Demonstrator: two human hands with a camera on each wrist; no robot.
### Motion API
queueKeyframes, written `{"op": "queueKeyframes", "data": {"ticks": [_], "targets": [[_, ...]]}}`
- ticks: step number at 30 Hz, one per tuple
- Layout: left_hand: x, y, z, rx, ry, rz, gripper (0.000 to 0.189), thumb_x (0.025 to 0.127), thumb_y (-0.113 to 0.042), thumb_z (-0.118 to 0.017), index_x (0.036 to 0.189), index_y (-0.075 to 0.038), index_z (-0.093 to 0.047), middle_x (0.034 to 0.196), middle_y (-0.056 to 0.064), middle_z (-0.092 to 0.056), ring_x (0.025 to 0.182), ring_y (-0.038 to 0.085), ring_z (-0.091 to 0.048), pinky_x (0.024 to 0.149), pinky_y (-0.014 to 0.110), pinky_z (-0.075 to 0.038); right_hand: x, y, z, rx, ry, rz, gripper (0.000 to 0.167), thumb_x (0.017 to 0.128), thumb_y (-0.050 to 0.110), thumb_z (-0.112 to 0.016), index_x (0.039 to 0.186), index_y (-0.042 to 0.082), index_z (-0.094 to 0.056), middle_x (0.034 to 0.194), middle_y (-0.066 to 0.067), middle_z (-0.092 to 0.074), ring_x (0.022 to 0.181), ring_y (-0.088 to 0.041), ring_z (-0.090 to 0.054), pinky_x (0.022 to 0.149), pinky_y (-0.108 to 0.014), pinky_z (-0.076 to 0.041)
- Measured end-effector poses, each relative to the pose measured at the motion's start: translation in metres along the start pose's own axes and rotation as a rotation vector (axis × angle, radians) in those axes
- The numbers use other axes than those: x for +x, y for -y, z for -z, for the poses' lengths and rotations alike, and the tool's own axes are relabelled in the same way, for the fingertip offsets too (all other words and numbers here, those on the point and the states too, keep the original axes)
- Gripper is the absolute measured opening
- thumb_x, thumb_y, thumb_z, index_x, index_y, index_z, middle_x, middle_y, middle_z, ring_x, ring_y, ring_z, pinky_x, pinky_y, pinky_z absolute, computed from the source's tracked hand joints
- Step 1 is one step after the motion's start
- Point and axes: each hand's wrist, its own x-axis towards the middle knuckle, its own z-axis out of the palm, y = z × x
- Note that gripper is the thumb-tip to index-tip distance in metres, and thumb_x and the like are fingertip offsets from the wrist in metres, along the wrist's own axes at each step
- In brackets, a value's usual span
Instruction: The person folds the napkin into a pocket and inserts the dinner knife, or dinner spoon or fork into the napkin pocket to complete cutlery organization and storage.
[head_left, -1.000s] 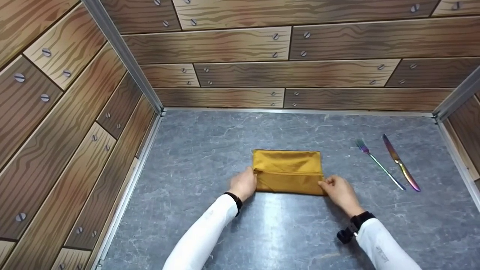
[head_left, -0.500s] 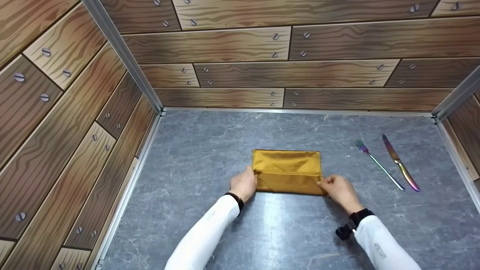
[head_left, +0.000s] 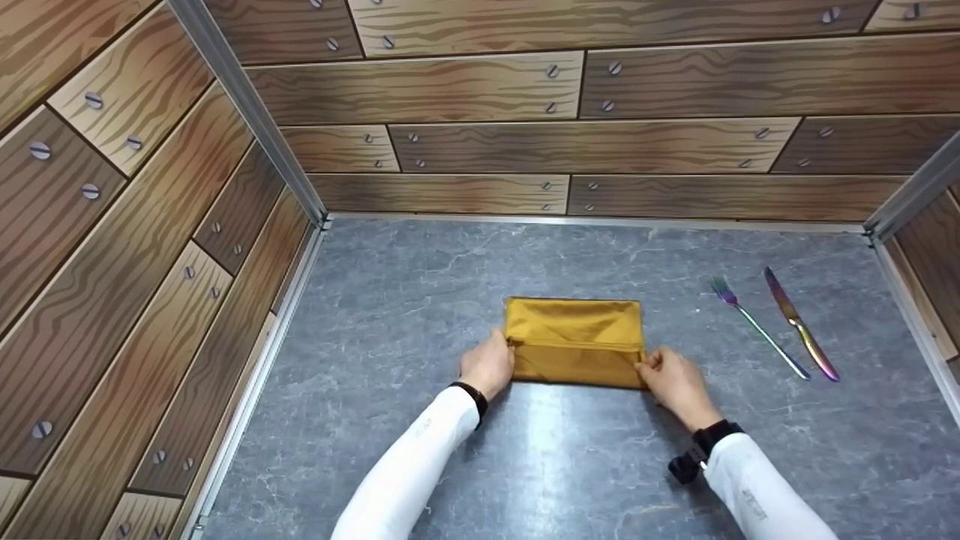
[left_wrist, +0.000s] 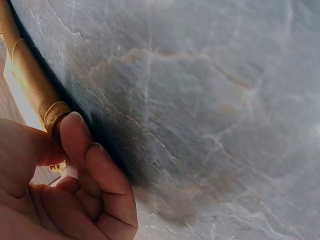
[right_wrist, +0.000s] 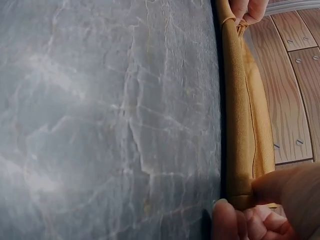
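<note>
A gold satiny cloth napkin (head_left: 574,322), folded into a flat rectangle, lies on the grey marbled surface. A fold line runs across its middle. My left hand (head_left: 487,366) pinches its left end near the front edge, thumb and forefinger on the rolled fold; the left wrist view shows this hand (left_wrist: 95,185) close up. At the front right corner, my right hand (head_left: 677,382) pinches the cloth between thumb and fingers. The right wrist view shows the napkin's thick front fold (right_wrist: 237,110) running between both hands, close over the surface.
To the right lie an iridescent fork (head_left: 761,328) and a matching table knife (head_left: 801,324), side by side and slanted. Wood-patterned walls (head_left: 480,142) with metal edge strips (head_left: 600,222) enclose the back and both sides of the surface (head_left: 390,277).
Both hands keep their hold on the napkin's ends, and it stays in place. The right wrist has shifted very slightly left.
</note>
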Motion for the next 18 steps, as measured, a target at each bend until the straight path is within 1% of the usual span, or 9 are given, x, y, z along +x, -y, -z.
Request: {"op": "queueKeyframes", "data": {"ticks": [5, 8, 10, 11, 13, 14, 15, 16, 18], "targets": [[0.000, 0.002, 0.001, 0.006, -0.006, -0.004, 0.024, 0.101, -0.031, -0.056, 0.108, -0.009, -0.054, 0.089, 0.013, -0.073, 0.082, 0.033, -0.072, 0.064, 0.049, -0.055, -0.001, -0.001, -0.001, 0.025, -0.007, 0.018, 0.021, 0.095, 0.023, -0.065, 0.093, 0.003, -0.057, 0.078, -0.009, -0.062, 0.059, -0.016, -0.056, 0.052, -0.030, -0.046], [0.001, 0.003, 0.005, 0.017, -0.017, -0.001, 0.025, 0.101, -0.034, -0.055, 0.107, -0.009, -0.054, 0.083, 0.012, -0.071, 0.077, 0.033, -0.071, 0.062, 0.048, -0.054, -0.001, -0.002, -0.001, 0.064, 0.001, 0.006, 0.023, 0.095, 0.024, -0.065, 0.095, 0.003, -0.057, 0.081, -0.010, -0.062, 0.056, -0.015, -0.057, 0.049, -0.030, -0.050], [0.001, 0.004, 0.007, 0.023, -0.055, -0.022, 0.026, 0.100, -0.035, -0.057, 0.105, -0.009, -0.055, 0.082, 0.011, -0.070, 0.076, 0.032, -0.070, 0.062, 0.048, -0.054, -0.002, -0.003, -0.001, 0.091, 0.011, -0.004, 0.024, 0.095, 0.024, -0.065, 0.096, 0.002, -0.057, 0.082, -0.011, -0.062, 0.053, -0.014, -0.058, 0.046, -0.030, -0.052], [0.001, 0.003, 0.008, 0.037, -0.081, -0.051, 0.026, 0.100, -0.035, -0.057, 0.106, -0.009, -0.056, 0.084, 0.010, -0.070, 0.078, 0.031, -0.070, 0.064, 0.047, -0.055, -0.002, -0.003, -0.001, 0.102, 0.015, -0.013, 0.024, 0.095, 0.025, -0.065, 0.097, 0.002, -0.056, 0.082, -0.012, -0.062, 0.051, -0.014, -0.058, 0.045, -0.030, -0.052], [-0.001, 0.002, 0.010, 0.075, -0.131, -0.151, 0.026, 0.099, -0.034, -0.058, 0.110, -0.010, -0.060, 0.093, 0.008, -0.070, 0.085, 0.030, -0.069, 0.071, 0.046, -0.056, -0.002, -0.004, 0.000, 0.114, 0.026, -0.024, 0.025, 0.095, 0.025, -0.065, 0.098, 0.002, -0.056, 0.082, -0.012, -0.062, 0.049, -0.014, -0.058, 0.044, -0.031, -0.053], [-0.002, 0.000, 0.011, 0.105, -0.149, -0.224, 0.025, 0.099, -0.033, -0.059, 0.112, -0.012, -0.061, 0.099, 0.007, -0.070, 0.090, 0.028, -0.069, 0.075, 0.045, -0.056, -0.002, -0.005, 0.000, 0.118, 0.031, -0.026, 0.025, 0.096, 0.025, -0.065, 0.098, 0.002, -0.056, 0.082, -0.012, -0.062, 0.049, -0.014, -0.058, 0.044, -0.031, -0.053], [-0.004, -0.001, 0.011, 0.147, -0.150, -0.308, 0.028, 0.099, -0.033, -0.058, 0.119, -0.014, -0.061, 0.110, 0.006, -0.069, 0.100, 0.027, -0.067, 0.084, 0.043, -0.056, -0.001, -0.005, 0.001, 0.121, 0.034, -0.028, 0.025, 0.096, 0.025, -0.064, 0.099, 0.002, -0.056, 0.082, -0.012, -0.062, 0.049, -0.014, -0.058, 0.044, -0.031, -0.053], [-0.006, -0.002, 0.011, 0.197, -0.134, -0.402, 0.034, 0.100, -0.033, -0.057, 0.128, -0.014, -0.060, 0.123, 0.006, -0.066, 0.112, 0.027, -0.063, 0.095, 0.044, -0.054, -0.001, -0.005, 0.001, 0.123, 0.037, -0.026, 0.025, 0.096, 0.025, -0.064, 0.099, 0.001, -0.056, 0.081, -0.011, -0.062, 0.049, -0.014, -0.058, 0.044, -0.031, -0.053], [-0.012, -0.004, 0.008, 0.307, -0.061, -0.581, 0.047, 0.103, -0.036, -0.050, 0.145, -0.016, -0.049, 0.146, 0.007, -0.053, 0.134, 0.028, -0.051, 0.112, 0.045, -0.042, -0.001, -0.005, 0.002, 0.127, 0.038, -0.029, 0.025, 0.096, 0.025, -0.064, 0.099, 0.002, -0.056, 0.081, -0.011, -0.062, 0.050, -0.014, -0.058, 0.045, -0.031, -0.053]]}}
